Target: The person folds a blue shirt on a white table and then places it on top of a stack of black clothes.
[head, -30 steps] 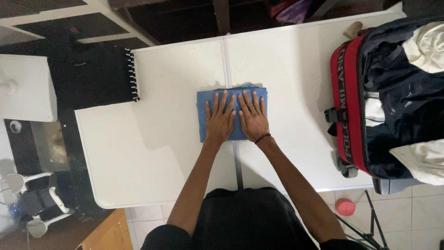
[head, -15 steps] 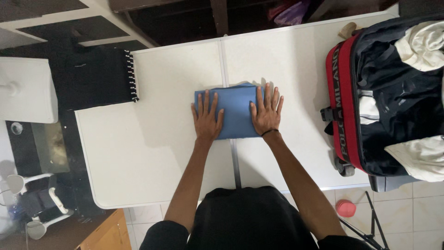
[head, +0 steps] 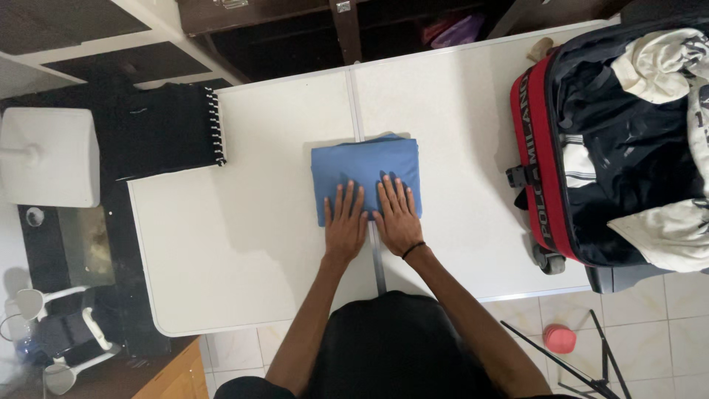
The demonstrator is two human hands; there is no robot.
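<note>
Blue cloth (head: 367, 170) folded into neat rectangle, laid flat at centre of white surface (head: 244, 244). Left hand (head: 346, 224) and right hand (head: 397, 216) pressed flat on its near edge, fingers spread, nothing gripped. Red-edged suitcase (head: 543, 185) at right lies open, packed w/ dark and cream clothes (head: 650, 66).

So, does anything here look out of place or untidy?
Mostly tidy: both hands lie flat on the folded blue cloth. Only the open suitcase overhangs the white table edge, clothes heaped loosely inside.
</note>
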